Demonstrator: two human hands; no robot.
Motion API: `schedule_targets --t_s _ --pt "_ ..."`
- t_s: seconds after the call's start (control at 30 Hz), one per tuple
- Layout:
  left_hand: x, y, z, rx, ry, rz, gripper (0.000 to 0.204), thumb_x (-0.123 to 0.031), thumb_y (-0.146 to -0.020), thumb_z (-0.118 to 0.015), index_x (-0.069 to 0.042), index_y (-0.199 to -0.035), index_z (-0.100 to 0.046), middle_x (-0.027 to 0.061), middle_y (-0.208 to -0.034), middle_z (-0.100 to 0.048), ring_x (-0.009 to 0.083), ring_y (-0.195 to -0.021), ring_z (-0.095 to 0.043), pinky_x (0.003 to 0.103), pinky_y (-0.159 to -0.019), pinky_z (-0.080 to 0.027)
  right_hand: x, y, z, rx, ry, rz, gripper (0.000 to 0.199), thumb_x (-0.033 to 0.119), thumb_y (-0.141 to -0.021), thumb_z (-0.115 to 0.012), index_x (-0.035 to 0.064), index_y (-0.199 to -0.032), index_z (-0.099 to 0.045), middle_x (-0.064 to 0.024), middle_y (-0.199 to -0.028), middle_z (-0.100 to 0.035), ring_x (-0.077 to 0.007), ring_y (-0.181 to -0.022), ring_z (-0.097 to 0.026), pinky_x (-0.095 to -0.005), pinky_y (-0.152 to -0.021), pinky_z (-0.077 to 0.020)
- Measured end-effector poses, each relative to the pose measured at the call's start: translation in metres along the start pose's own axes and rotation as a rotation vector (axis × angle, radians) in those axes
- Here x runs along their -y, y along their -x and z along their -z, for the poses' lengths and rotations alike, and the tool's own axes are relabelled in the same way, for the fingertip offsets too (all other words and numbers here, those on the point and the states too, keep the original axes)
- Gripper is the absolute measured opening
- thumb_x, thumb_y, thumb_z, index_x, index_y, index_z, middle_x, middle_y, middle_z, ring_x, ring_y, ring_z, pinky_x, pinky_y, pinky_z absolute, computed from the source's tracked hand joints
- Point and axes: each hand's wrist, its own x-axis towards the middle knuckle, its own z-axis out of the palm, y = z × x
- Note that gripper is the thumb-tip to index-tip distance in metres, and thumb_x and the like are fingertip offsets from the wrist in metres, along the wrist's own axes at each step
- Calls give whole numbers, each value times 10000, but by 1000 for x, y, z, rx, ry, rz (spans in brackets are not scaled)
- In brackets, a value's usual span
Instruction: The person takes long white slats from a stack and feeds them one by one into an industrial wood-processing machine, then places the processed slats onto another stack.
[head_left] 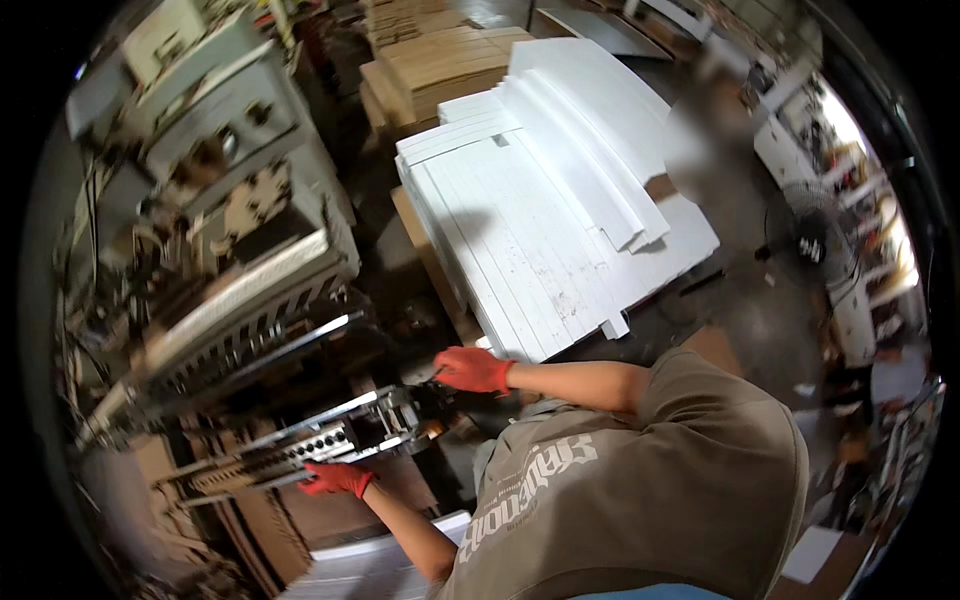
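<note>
Both my hands wear red gloves. My left hand (338, 479) lies along the near side of a long metal rail assembly (300, 450) with a row of dark round holes, its fingers stretched out against or just beside the edge. Farther right, my right hand (474, 370) is closed at the rail's end, next to a metal block with rollers or clamps (400, 412). What its fingers hold is hidden in dark shadow.
A large machine (240, 230) with a slatted pale side stands at left. Long white panels (500, 240) are stacked ahead, with brown cardboard (450, 70) behind. To the right are a black fan (815, 240) and cluttered shelves. White sheets (370, 570) lie below my left arm.
</note>
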Motion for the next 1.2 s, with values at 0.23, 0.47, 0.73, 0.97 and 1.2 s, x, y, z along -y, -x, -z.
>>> schedule_targets --t_s 0.23,0.47,0.73,0.97,1.2 --pt "23 -14 9 192 319 289 659 -285 -920 -572 19 -1408 -250 214 -1319 -448 292 -1036 -540 380 -907 -456 -215 101 132 -939 307 -394 450 294 -740 -691 58 -1092 -540 -142 -1087 -573 -318 -1011 -551 -415 -886 -435" --pt "41 -45 2 307 157 277 468 -248 -896 -560 70 -1208 -417 226 -1086 -582 284 -908 -608 394 -756 -514 -309 154 347 -994 754 -1061 581 394 -708 -710 142 -1187 -500 -85 -1253 -539 -303 -1184 -494 -494 -930 -400" --pt "41 -50 5 421 342 364 424 -294 -924 -560 -68 -1261 -438 101 -1111 -593 243 -937 -597 381 -686 -506 -347 166 395 -565 665 -980 451 298 -671 -718 27 -993 -556 -193 -964 -664 -337 -924 -651 -415 -758 -537" --pt "8 21 25 223 -497 -239 808 -360 -843 -661 34 -1410 -243 192 -1389 -406 342 -1212 -449 441 -1021 -364 -230 145 389 -602 -508 -615 482 308 -713 -731 12 -999 -481 -86 -794 -568 -187 -633 -565 -373 -526 -527" --pt "-167 191 -11 976 110 -441 460 -155 -908 -572 1 -1315 -424 117 -1260 -473 247 -1180 -454 342 -1031 -324 -140 100 253 -847 -632 -161 294 86 -800 -636 -3 -1055 -522 -49 -869 -571 -135 -730 -548 -283 -624 -473"
